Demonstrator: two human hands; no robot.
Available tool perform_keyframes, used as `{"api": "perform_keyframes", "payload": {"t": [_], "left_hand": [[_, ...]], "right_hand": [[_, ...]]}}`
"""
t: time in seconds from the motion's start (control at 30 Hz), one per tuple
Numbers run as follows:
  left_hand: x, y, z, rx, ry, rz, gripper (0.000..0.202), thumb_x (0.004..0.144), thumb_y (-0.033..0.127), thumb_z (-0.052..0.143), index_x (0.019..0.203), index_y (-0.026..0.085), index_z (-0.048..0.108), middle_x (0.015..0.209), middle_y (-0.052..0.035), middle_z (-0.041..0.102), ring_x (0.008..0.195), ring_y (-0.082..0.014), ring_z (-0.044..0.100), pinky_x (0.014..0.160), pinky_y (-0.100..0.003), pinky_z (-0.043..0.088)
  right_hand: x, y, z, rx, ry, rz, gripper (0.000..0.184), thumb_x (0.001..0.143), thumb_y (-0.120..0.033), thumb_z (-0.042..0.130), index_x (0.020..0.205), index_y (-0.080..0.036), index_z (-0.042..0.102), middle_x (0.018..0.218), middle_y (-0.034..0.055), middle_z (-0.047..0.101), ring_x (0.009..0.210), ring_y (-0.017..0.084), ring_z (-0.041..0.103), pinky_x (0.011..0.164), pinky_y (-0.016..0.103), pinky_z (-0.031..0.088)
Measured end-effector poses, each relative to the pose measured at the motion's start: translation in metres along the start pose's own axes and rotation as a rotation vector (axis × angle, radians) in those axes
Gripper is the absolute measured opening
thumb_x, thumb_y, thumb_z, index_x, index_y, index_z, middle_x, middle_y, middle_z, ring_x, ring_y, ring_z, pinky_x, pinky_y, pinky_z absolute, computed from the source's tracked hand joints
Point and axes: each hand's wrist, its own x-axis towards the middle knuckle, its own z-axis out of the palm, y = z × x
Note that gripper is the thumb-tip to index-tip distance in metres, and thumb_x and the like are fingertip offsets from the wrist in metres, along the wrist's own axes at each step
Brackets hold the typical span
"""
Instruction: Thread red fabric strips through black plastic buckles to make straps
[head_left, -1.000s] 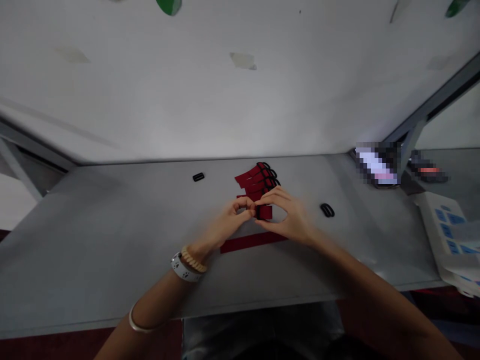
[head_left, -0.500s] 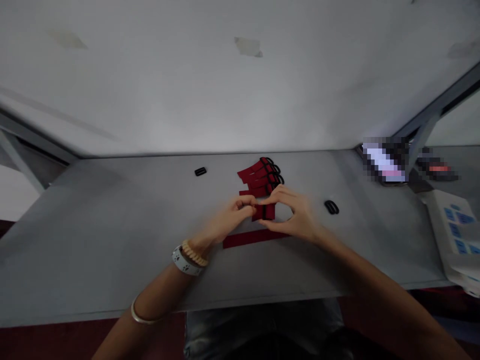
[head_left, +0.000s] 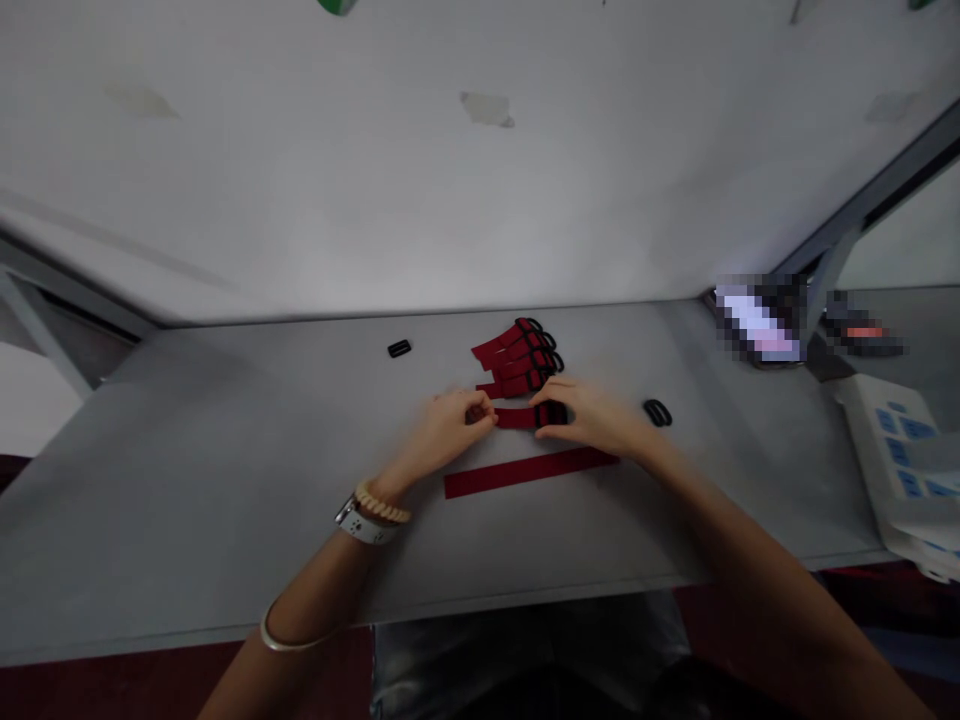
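Both hands hold a short red webbing strap (head_left: 516,418) with black buckles at its right end. My left hand (head_left: 448,430) pinches the strap's left end between thumb and fingers. Around the buckle end, my right hand (head_left: 592,412) grips with thumb below and fingers above. Just behind lie several red straps (head_left: 510,352) fanned out, each with black buckles at the right. A longer flat red strap (head_left: 525,470) lies in front of my hands, its right end close under my right wrist.
A black slide buckle (head_left: 400,348) lies at the back left and a black D-shaped ring (head_left: 658,413) to the right. A blurred-out phone-like device (head_left: 757,325) leans at the back right. A white and blue box (head_left: 900,450) stands at the right edge of the grey table (head_left: 225,480).
My hands have moved apart along the strap, which now lies stretched straight between them. The buckle end has shifted right. The view has tilted slightly.
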Motion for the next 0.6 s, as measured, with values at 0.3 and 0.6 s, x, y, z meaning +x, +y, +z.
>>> {"api": "perform_keyframes", "payload": {"t": [0.3,0.6], "left_hand": [[0.002,-0.003,-0.010,0.214,0.154,-0.049,0.009,0.079,0.016,0.061,0.081,0.023,0.067,0.078,-0.0024,0.068,0.087,-0.0253,0.059,0.085,-0.041,0.033],[0.010,-0.044,-0.035,0.449,0.545,-0.230,0.040,0.089,0.017,0.049,0.126,0.027,0.060,0.141,-0.0106,0.055,0.131,-0.0363,0.041,0.098,-0.055,0.032]], "right_hand": [[0.002,0.003,0.003,-0.300,-0.016,-0.100,0.029,0.084,-0.024,0.072,0.111,-0.017,0.068,0.102,0.0112,0.070,0.098,0.027,0.063,0.089,0.045,0.048],[-0.001,-0.029,0.014,-0.246,-0.029,-0.282,0.026,0.086,-0.039,0.069,0.103,-0.019,0.067,0.098,0.0088,0.067,0.095,0.025,0.059,0.086,0.040,0.044]]}}
